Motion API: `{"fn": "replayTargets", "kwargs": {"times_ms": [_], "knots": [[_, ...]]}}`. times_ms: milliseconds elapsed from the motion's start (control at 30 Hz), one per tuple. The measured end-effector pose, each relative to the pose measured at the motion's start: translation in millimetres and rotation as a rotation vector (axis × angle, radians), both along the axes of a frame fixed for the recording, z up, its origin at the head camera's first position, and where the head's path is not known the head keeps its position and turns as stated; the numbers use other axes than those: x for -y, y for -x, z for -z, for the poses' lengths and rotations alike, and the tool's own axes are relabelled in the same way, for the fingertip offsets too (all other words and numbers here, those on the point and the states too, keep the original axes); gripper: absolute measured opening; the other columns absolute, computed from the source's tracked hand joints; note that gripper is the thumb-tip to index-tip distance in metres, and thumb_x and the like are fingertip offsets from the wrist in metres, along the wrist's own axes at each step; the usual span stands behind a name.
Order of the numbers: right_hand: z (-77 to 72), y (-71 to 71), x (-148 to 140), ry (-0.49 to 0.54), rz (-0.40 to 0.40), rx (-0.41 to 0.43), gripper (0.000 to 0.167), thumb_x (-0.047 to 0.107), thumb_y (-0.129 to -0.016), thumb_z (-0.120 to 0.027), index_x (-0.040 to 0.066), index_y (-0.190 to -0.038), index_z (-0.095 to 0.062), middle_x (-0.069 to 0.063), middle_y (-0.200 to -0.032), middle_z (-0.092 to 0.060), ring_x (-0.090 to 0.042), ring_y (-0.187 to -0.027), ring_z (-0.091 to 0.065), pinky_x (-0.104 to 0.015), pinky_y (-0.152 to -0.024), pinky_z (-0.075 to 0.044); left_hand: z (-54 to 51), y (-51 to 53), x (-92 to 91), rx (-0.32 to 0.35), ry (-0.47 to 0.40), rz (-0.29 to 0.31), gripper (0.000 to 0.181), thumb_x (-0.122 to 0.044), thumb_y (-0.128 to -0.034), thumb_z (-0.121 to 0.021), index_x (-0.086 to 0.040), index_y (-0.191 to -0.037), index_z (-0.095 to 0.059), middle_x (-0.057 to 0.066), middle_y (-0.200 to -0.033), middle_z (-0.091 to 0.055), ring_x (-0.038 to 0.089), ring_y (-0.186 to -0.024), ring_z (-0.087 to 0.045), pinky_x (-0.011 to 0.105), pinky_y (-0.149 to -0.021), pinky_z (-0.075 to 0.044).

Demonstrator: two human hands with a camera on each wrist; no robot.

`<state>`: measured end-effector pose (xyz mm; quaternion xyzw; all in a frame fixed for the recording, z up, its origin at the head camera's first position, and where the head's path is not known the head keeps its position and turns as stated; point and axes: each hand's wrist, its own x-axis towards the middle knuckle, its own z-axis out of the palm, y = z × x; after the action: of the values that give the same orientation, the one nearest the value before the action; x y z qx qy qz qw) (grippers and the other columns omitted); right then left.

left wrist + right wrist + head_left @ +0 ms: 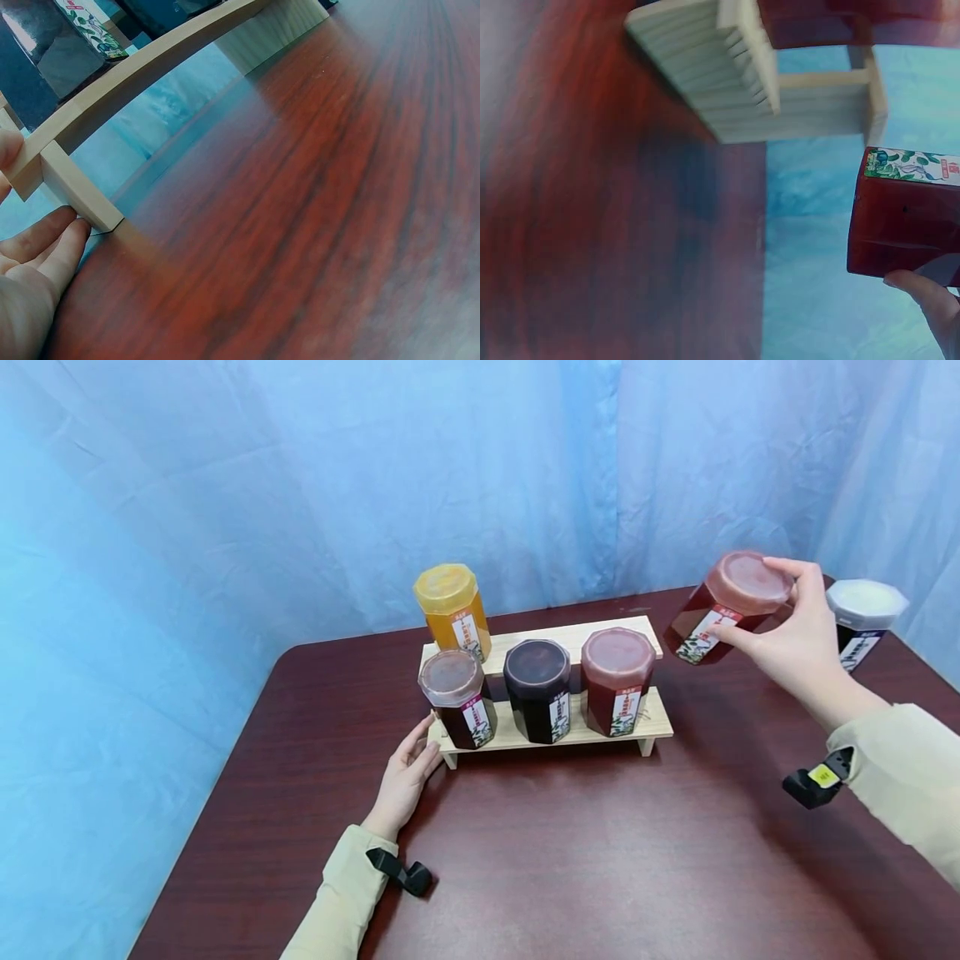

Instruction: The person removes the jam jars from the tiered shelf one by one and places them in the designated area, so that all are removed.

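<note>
In the head view my right hand (806,639) holds a red jar (738,597) in the air, tilted, thumb and fingers on opposite sides. The right wrist view shows this jar (904,217) with the thumb at its edge. My left hand (405,777) touches the left end of a two-step wooden rack (573,739); in the left wrist view the fingers (64,240) lie against its leg (81,187). The lower step bears a brown-red jar (457,702), a dark jar (538,689) and a red jar (617,681). An orange jar (453,610) stands on the upper step's left.
A dark jar with a whitish lid (862,618) stands at the far right, partly behind my right hand. The dark red-brown table (570,860) extends in front of the rack. Light blue curtains (337,485) hang behind and at the left.
</note>
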<state>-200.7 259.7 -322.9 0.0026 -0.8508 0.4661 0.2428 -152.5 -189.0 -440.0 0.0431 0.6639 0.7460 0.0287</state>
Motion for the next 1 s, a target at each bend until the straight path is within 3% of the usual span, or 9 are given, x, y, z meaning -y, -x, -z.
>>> {"fn": "replayTargets", "kwargs": {"times_ms": [167,333,600,900,1000], "knots": [[14.8,-3.0,-12,-0.036,-0.009,0.017,0.083,0.018,-0.073,-0.081,0.025,-0.140,-0.033,0.013,-0.124,-0.043,0.008,-0.105,-0.038,-0.006,-0.079,-0.033,-0.1,-0.3,-0.4,0.003,0.006,-0.002,0.052,-0.005,-0.0979,-0.047,-0.002,-0.147,-0.030,0.019,-0.150,-0.030,0.002,-0.113,-0.051,0.021,-0.094,-0.044],[26.8,-5.1,-21,-0.056,-0.028,0.027,0.085,0.015,-0.073,-0.081,0.023,-0.141,-0.033,0.022,-0.117,-0.039,0.010,-0.097,-0.040,-0.001,-0.069,-0.035,-0.6,0.0,-0.5,0.003,0.015,-0.001,0.052,-0.005,-0.0979,-0.047,-0.002,-0.147,-0.030,0.019,-0.151,-0.030,0.005,-0.116,-0.049,0.021,-0.095,-0.044],[41.0,-9.5,-30,-0.114,-0.047,0.074,0.086,0.015,-0.071,-0.082,0.013,-0.142,-0.033,0.026,-0.102,-0.037,0.009,-0.068,-0.044,-0.004,-0.058,-0.037,-0.7,-0.1,0.3,0.009,0.036,-0.010,0.052,-0.006,-0.0977,-0.048,-0.003,-0.147,-0.032,0.017,-0.152,-0.029,0.007,-0.120,-0.046,0.023,-0.097,-0.043],[50.5,-12.3,-35,-0.131,-0.072,0.082,0.084,0.013,-0.071,-0.082,0.012,-0.140,-0.034,0.027,-0.103,-0.036,0.007,-0.070,-0.042,-0.005,-0.057,-0.036,-0.8,0.1,-0.8,-0.008,0.020,-0.006,0.053,-0.006,-0.0975,-0.048,-0.002,-0.147,-0.031,0.015,-0.154,-0.025,0.013,-0.129,-0.039,0.022,-0.096,-0.043],[53.6,-12.3,-38,-0.145,-0.079,0.089,0.083,0.013,-0.071,-0.083,0.011,-0.139,-0.035,0.028,-0.102,-0.036,0.007,-0.068,-0.042,-0.006,-0.056,-0.036,0.2,-0.2,0.2,-0.006,0.021,-0.006,0.053,-0.006,-0.0977,-0.048,-0.003,-0.148,-0.030,0.019,-0.151,-0.028,0.009,-0.122,-0.046,0.021,-0.095,-0.044]]}}
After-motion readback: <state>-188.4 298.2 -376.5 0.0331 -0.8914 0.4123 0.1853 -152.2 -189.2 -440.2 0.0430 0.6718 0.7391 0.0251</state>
